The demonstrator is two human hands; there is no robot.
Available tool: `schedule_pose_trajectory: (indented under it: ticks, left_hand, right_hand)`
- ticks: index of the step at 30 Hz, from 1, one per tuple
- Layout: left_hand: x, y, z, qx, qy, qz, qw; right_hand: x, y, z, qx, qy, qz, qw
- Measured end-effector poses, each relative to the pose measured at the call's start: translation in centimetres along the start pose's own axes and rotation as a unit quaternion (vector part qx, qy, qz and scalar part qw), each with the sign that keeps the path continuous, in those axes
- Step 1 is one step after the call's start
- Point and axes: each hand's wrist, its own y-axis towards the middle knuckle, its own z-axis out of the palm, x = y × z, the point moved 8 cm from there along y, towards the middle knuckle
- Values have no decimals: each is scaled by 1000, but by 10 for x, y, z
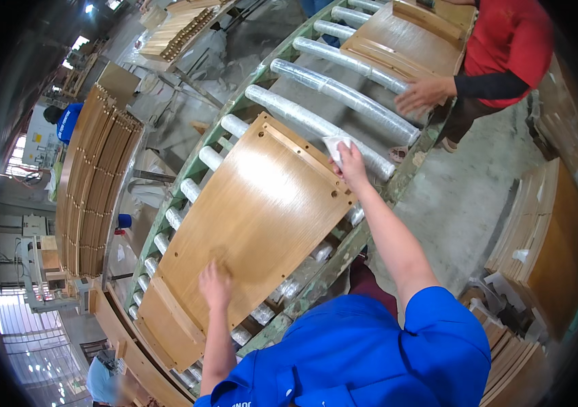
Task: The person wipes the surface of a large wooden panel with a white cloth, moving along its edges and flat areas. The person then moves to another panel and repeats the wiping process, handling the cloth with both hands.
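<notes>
A glossy wooden panel [234,217] with drilled holes and a raised strip at each end lies across the roller conveyor. At its far end my right hand [351,167] is closed on a folded white cloth [336,146], right by the end strip [309,150]. My left hand [216,283] rests on the panel's near part with its fingers stretched forward and nothing in them. A faint reflection of that hand shows in the glossy surface.
Film-wrapped rollers [343,95] sit in a green conveyor frame [329,288]. Farther along, a co-worker in a red top [513,47] reaches over another wooden panel [404,37]. Stacked boards stand on the left [92,183] and right [540,230].
</notes>
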Motion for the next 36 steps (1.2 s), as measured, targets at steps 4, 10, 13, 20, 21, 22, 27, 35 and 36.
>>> schedule_pose_trajectory:
  ticks: [4,10,13,20,21,22,27,35,36]
  left_hand:
    - [-191,79,27,-70,-154,116,979]
    - [-256,96,33,-116,-132,139,975]
    - [-256,97,36,-103,-154,119,975]
    - [-256,102,35,-100,-160,114,975]
    - [-255,102,35,-99,-160,112,976]
    - [-255,102,35,-99,-160,111,976]
    - [-256,104,31,-103,-161,114,975]
    - [-258,102,31,-117,-162,124,972]
    - [-258,102,31,-119,-161,126,972]
  right_hand:
    - [63,96,-7,15,-220,-123,968]
    - [53,154,44,6,-428,-208,879]
    - [50,163,67,30,-509,-249,823]
    - [43,176,92,82,-570,-271,771]
    - [43,176,94,85,-577,-274,765]
    - [42,176,96,88,-583,-276,759]
    - [44,170,97,97,-604,-297,733]
    - [60,127,64,103,-602,-312,728]
    - [62,120,56,100,-602,-313,728]
